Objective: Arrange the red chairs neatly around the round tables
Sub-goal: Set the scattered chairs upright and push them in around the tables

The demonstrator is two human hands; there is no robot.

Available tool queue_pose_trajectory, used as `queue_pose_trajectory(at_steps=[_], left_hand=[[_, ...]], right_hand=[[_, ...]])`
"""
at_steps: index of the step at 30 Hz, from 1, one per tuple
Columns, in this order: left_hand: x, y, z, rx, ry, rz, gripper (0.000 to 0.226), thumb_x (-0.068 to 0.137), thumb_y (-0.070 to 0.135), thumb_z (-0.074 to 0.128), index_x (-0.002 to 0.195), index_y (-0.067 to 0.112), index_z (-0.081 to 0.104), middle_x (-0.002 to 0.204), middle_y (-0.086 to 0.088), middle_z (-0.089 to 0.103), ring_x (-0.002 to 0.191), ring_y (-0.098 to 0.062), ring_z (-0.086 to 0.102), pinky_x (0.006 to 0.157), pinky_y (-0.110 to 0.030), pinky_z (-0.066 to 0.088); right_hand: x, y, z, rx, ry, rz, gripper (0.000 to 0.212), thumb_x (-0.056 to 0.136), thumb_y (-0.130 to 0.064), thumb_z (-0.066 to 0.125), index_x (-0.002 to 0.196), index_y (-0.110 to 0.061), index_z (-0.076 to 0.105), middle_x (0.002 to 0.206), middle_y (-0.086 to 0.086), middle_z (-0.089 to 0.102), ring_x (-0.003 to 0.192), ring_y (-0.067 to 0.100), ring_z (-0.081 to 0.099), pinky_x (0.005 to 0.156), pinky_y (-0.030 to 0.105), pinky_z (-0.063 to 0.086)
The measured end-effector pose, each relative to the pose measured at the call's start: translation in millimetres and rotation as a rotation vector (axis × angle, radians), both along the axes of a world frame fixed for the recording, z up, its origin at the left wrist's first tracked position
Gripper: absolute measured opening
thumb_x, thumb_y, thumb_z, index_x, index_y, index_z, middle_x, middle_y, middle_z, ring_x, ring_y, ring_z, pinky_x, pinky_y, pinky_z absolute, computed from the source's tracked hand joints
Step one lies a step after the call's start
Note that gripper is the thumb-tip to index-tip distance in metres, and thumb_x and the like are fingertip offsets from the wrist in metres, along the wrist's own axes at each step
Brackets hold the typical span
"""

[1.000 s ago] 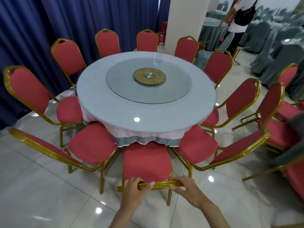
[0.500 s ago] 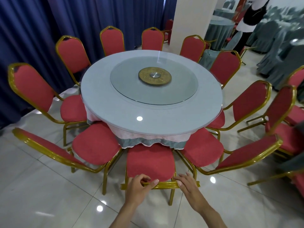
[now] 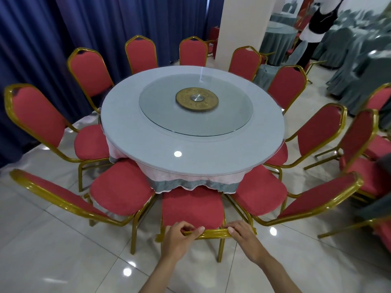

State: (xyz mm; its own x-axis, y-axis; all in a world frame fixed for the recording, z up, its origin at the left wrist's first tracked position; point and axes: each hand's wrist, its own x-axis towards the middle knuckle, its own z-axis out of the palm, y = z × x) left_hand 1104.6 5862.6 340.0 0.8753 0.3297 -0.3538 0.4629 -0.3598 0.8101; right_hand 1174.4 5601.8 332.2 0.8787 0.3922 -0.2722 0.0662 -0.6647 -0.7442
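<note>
A round table (image 3: pixel 148 144) with a pale top, a glass turntable (image 3: pixel 228 115) and a brass hub stands in the middle. Several red chairs with gold frames ring it. The nearest red chair (image 3: pixel 192 206) faces the table, its seat tucked partly under the cloth. My left hand (image 3: pixel 178 237) grips the gold top rail of its backrest, thumb over the rail. My right hand (image 3: pixel 243 233) holds the same rail further right, fingers curled over it. A neighbouring chair (image 3: pixel 118 195) stands at the left and another (image 3: pixel 260 193) at the right, seats close to the near chair.
Dark blue curtains (image 3: pixel 42 39) hang behind the table on the left. A white pillar (image 3: pixel 243 24) rises at the back. More red chairs (image 3: pixel 359 149) crowd the right side. A person (image 3: pixel 317 22) stands by grey-covered tables at the far right. The floor is glossy tile.
The near chair has slid in toward the table and the view has come closer. Both hands have stayed on the top rail, the right one closing more over it.
</note>
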Motion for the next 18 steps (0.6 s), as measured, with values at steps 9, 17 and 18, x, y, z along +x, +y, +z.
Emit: queue_pose_trajectory(at_steps=[9,17,18], left_hand=[[-8,0,23,-0.002,-0.017,0.096,0.047,0.100,0.052,0.056,0.078,0.012,0.067,0.072,-0.004,0.067,0.068,-0.013,0.059,0.062,-0.028,0.041],[-8,-33,30,0.152,-0.166,0.055,0.037,0.102,0.048,0.049,0.072,0.029,0.061,0.069,0.009,0.064,0.070,-0.008,0.062,0.067,-0.037,0.051],[-8,-40,34,0.154,-0.202,0.047,0.036,0.102,0.048,0.050,0.072,0.030,0.060,0.069,0.010,0.063,0.072,-0.008,0.061,0.068,-0.036,0.051]], right_hand=[[-7,-6,30,-0.010,0.032,-0.084,0.017,0.104,-0.034,0.057,0.116,-0.038,0.068,0.111,-0.015,0.066,0.103,0.006,0.062,0.077,0.012,0.046],[-19,-26,69,0.111,0.071,-0.195,0.018,0.106,-0.028,0.055,0.111,-0.031,0.072,0.105,-0.015,0.072,0.101,-0.004,0.065,0.076,0.008,0.048],[-20,-28,73,0.138,0.068,-0.204,0.017,0.106,-0.027,0.055,0.110,-0.031,0.072,0.102,-0.013,0.074,0.100,-0.001,0.068,0.076,0.010,0.050]])
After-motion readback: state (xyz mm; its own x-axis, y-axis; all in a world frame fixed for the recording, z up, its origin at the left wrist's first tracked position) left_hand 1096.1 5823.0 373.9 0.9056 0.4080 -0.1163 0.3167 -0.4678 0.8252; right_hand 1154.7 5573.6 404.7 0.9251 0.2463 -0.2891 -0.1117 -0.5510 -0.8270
